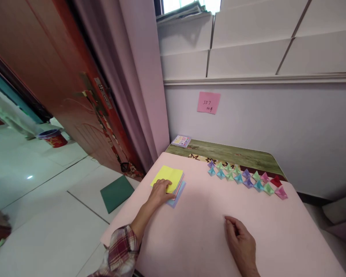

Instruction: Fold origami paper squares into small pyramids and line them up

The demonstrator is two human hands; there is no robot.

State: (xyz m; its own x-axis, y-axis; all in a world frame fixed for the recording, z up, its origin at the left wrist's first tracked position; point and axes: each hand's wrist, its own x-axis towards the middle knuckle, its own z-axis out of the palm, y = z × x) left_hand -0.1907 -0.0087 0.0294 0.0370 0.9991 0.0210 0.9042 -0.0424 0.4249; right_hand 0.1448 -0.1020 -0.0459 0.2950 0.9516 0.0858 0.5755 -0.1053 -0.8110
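Note:
A stack of square coloured paper [169, 175], yellow sheet on top, lies at the left of the pink-covered table [196, 231]. Blue and lilac sheets [178, 195] stick out from under it at the lower right. My left hand [160, 192] grips the stack's near edge, fingers bent over the yellow sheet and thumb at the side. Lower right, my right hand [242, 240] is held over the table with its fingers curled in and thumb close to the forefinger; I see nothing in it. Two rows of small folded paper pieces [248, 181] in several colours run along the table's far right.
A small printed packet [181, 141] sits at the far left corner on the wood-patterned strip [233, 151]. A pink note [208, 102] is stuck to the wall. On the floor to the left are a green board [117, 194] and a red bucket [53, 138], near a wooden door [60, 77].

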